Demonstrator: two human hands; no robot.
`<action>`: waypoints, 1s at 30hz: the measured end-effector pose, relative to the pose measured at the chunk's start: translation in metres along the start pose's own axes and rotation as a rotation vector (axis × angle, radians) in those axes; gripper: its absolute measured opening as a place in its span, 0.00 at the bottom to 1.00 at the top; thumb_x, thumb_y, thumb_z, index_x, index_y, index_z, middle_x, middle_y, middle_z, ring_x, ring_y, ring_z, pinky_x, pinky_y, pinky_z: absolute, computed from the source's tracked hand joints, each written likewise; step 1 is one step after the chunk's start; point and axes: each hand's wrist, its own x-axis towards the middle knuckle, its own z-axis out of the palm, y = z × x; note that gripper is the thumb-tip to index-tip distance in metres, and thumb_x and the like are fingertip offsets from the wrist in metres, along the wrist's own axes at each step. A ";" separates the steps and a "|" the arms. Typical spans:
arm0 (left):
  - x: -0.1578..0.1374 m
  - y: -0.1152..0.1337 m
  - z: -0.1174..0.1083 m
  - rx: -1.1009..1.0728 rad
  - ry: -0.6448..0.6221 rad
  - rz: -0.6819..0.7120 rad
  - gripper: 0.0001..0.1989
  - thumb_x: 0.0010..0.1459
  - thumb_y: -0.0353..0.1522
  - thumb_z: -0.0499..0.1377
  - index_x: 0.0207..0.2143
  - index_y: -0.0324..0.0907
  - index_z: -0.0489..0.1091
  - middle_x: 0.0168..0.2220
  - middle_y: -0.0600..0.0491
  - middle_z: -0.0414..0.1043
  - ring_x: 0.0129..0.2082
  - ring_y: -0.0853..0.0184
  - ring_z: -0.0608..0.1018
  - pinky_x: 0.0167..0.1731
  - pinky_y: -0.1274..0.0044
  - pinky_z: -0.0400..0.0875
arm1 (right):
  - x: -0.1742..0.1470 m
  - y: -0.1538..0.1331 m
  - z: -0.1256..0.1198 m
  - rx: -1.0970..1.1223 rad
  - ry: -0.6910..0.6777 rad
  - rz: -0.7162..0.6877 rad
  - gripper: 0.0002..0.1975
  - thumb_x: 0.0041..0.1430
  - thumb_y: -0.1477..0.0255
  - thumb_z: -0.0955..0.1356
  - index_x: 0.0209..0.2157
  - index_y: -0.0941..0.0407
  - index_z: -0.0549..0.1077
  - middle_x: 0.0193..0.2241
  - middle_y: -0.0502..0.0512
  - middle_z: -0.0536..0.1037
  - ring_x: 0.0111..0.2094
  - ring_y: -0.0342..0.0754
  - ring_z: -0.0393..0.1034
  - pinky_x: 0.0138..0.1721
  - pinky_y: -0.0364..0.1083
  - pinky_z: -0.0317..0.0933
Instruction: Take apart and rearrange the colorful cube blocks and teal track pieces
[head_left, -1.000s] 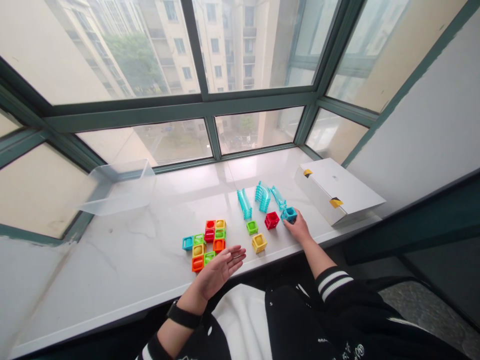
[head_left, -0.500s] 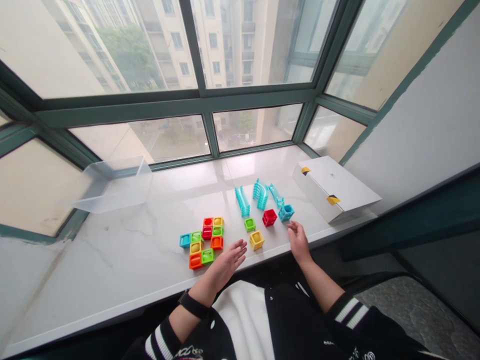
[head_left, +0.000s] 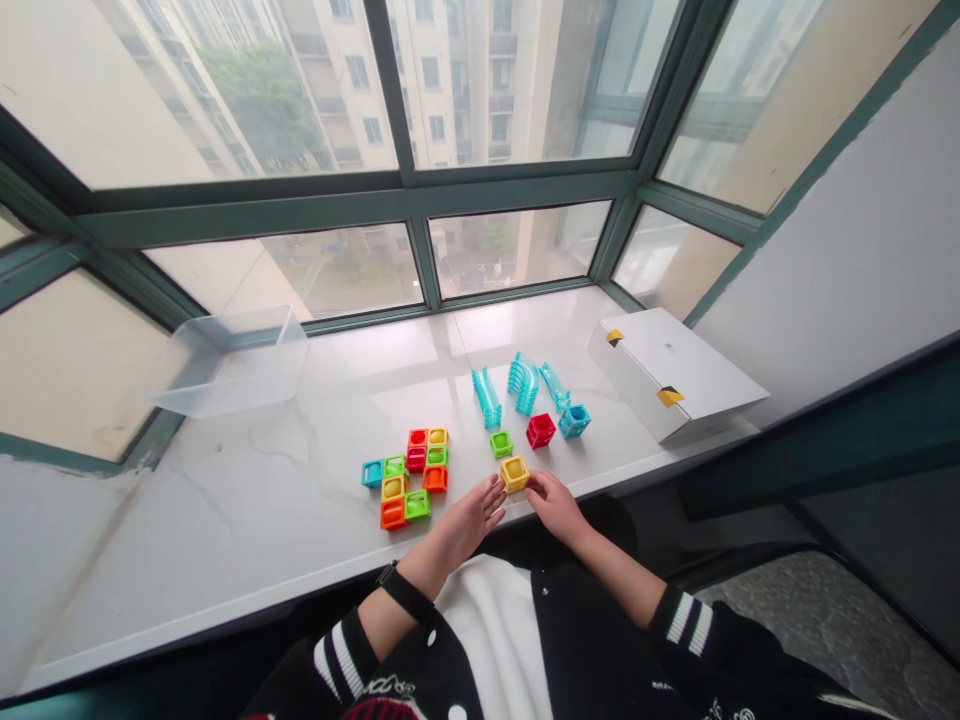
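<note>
A yellow cube block (head_left: 514,474) with a round hollow in its top stands between my two hands near the front edge. My left hand (head_left: 472,517) is open, palm turned inward, with straight fingers close to the cube's left side. From the right, my right hand (head_left: 555,502) reaches the cube's right side with fingers apart and slightly bent; they seem to touch it. Just behind are a green block (head_left: 501,445), a red cube block (head_left: 540,431) and a blue cube block (head_left: 574,421).
Left of my hands lies a flat cluster of coloured blocks (head_left: 405,478). Turquoise track pieces (head_left: 523,384) lie farther back. A clear plastic bin (head_left: 232,370) stands at the back left, a white box (head_left: 671,370) at the right. Windows border the white sill (head_left: 255,520).
My right hand has moved left from near the blue cube to the yellow cube. My left hand has shifted slightly right, closer to it. The blocks keep their places.
</note>
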 end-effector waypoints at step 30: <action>-0.027 0.072 -0.114 1.648 0.707 0.792 0.19 0.67 0.39 0.59 0.57 0.47 0.75 0.66 0.43 0.67 0.70 0.44 0.64 0.69 0.48 0.56 | 0.038 -0.145 0.027 -0.203 -0.275 -0.565 0.16 0.67 0.78 0.65 0.51 0.52 0.78 0.42 0.56 0.81 0.42 0.49 0.77 0.47 0.49 0.72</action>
